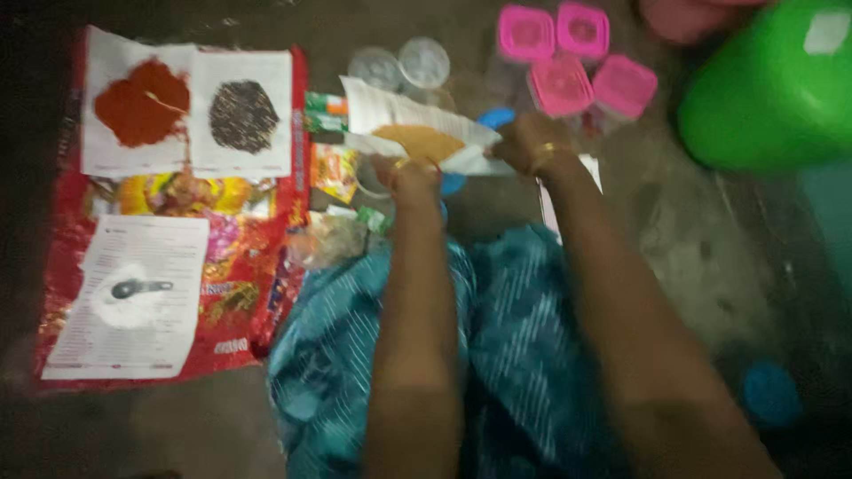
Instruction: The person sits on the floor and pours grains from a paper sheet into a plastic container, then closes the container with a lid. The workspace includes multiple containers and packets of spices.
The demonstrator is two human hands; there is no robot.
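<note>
I look down on a bare grey floor [692,257] that carries everything; there is no desk here. At the upper right a big green plastic tub [772,89] stands out of the way. On the left a red printed sack [257,266] lies flat as a mat, likely to keep the powders off the floor. It shows bright yellow and multicoloured picture panels in its middle. On it lie three white printed sheets. One carries a heap of red powder [140,102]. The sheet just beside it carries a dark, grainy heap [242,115]. The lower one carries white powder with a small dark scoop [138,288] resting in it.

My blue patterned cloth [506,337] covers my lap at the centre. Above it my left hand [413,177] and right hand [528,146] are apart, each pinched on one side of a white paper sheet [399,115] lifted off the floor. The sheet sags in the middle, so the brown powder [417,140] gathers there instead of spilling.

Behind it stand four clear jars with pink square lids [559,84], near two clear round-lidded jars [399,64]. Small green, orange and yellow packets [330,146] lie between the sack and the sheet. Blur hides their labels.
</note>
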